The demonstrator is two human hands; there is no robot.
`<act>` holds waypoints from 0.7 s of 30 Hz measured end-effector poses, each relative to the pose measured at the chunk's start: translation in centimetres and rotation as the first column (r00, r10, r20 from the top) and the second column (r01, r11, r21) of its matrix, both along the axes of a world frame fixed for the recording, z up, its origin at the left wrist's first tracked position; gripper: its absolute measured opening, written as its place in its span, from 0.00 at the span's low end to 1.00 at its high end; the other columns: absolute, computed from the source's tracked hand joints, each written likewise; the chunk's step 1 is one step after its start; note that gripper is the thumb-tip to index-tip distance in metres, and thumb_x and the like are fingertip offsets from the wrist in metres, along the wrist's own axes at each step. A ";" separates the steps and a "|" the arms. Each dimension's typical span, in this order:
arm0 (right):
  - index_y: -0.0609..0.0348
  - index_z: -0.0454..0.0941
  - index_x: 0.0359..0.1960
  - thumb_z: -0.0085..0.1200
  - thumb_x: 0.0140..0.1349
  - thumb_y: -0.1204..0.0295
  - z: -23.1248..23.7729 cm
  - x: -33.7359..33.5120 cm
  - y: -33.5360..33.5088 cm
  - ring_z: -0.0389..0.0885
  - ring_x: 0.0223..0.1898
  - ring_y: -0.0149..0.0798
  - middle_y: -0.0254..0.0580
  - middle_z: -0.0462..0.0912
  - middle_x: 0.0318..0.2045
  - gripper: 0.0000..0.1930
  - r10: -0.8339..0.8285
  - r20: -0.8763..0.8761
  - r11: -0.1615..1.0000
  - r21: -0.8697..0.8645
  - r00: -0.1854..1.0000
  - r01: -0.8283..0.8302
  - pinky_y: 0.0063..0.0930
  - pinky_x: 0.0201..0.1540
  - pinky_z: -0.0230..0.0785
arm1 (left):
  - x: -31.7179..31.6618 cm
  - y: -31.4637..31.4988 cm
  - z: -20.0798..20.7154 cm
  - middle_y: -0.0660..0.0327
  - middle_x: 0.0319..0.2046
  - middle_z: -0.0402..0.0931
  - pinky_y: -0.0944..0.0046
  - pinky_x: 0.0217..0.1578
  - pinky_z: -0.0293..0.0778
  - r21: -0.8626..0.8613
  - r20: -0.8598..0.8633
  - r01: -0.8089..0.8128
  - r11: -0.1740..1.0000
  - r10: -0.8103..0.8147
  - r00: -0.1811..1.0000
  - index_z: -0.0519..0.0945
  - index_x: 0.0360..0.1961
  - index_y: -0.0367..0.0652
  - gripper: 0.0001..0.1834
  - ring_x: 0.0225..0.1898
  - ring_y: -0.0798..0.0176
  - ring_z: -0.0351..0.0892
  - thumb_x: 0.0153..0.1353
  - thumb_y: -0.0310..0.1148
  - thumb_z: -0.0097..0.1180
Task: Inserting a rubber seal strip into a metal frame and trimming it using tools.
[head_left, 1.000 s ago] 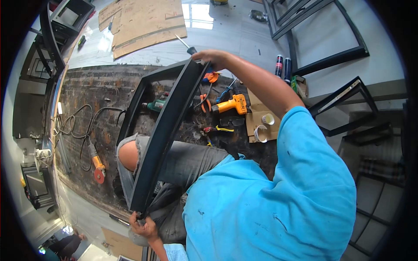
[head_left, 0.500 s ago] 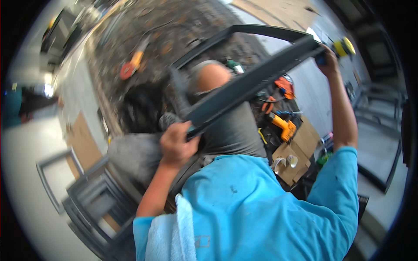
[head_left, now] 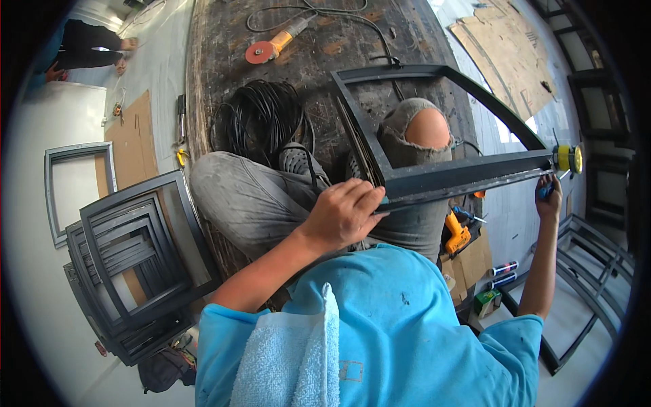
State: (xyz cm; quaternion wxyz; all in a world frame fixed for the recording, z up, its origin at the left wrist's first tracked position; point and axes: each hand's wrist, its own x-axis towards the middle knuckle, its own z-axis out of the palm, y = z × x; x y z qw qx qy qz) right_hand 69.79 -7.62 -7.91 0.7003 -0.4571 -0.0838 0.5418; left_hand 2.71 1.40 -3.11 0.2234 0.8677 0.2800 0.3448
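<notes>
Frame point(head_left: 468, 171) swung round; left hand point(head_left: 344, 213) clamps its near-left corner, right hand point(head_left: 553, 198) grips blue handle point(head_left: 544, 191)

Dark grey rectangular frame point(head_left: 468, 172), four sides joined, middle open. Held tilted above the crossed legs point(head_left: 237, 193), gripped at both near corners. Near side runs left to right, rising slightly rightward; its lower edge shows a thin pale speckled line. Far side sits over the floor mat point(head_left: 339, 51). Blue-handled tool point(head_left: 544, 191) just below right near corner, mostly hidden.
</notes>
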 end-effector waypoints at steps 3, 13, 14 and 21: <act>0.59 0.76 0.40 0.54 0.73 0.68 1.6 -1.2 0.5 0.79 0.34 0.35 0.37 0.80 0.35 0.07 -0.127 0.166 0.970 -0.184 0.978 0.157 0.25 0.38 0.78 | -0.1 -0.1 0.2 0.56 0.34 0.78 0.56 0.38 0.81 -0.024 -0.001 0.005 1.000 -0.005 1.000 0.78 0.48 0.37 0.28 0.38 0.51 0.82 0.44 0.28 0.76; 0.59 0.74 0.58 0.58 0.63 0.72 13.1 -12.7 2.9 0.75 0.27 0.26 0.34 0.78 0.33 0.21 0.211 0.796 0.922 -0.355 0.567 0.155 0.21 0.27 0.69 | -0.5 0.1 2.4 0.60 0.37 0.76 0.57 0.42 0.77 -0.026 0.006 -0.046 0.999 0.047 0.999 0.82 0.45 0.40 0.21 0.40 0.54 0.78 0.53 0.37 0.75; 0.58 0.72 0.61 0.56 0.61 0.75 15.7 -16.4 3.2 0.75 0.27 0.25 0.35 0.78 0.35 0.24 0.289 0.791 0.931 -0.363 0.539 0.033 0.20 0.27 0.69 | -0.2 0.1 2.4 0.60 0.37 0.76 0.57 0.42 0.77 -0.046 0.018 -0.018 0.999 0.019 1.000 0.82 0.45 0.40 0.21 0.40 0.54 0.78 0.53 0.37 0.75; 0.54 0.73 0.63 0.57 0.48 0.81 24.7 -31.2 3.8 0.83 0.33 0.33 0.47 0.85 0.43 0.34 0.579 0.777 0.647 -0.622 -0.246 -0.442 0.23 0.33 0.73 | 1.2 -0.5 2.7 0.61 0.36 0.75 0.57 0.40 0.74 0.055 -0.086 -0.027 0.998 0.032 0.996 0.86 0.39 0.41 0.14 0.37 0.57 0.75 0.50 0.31 0.74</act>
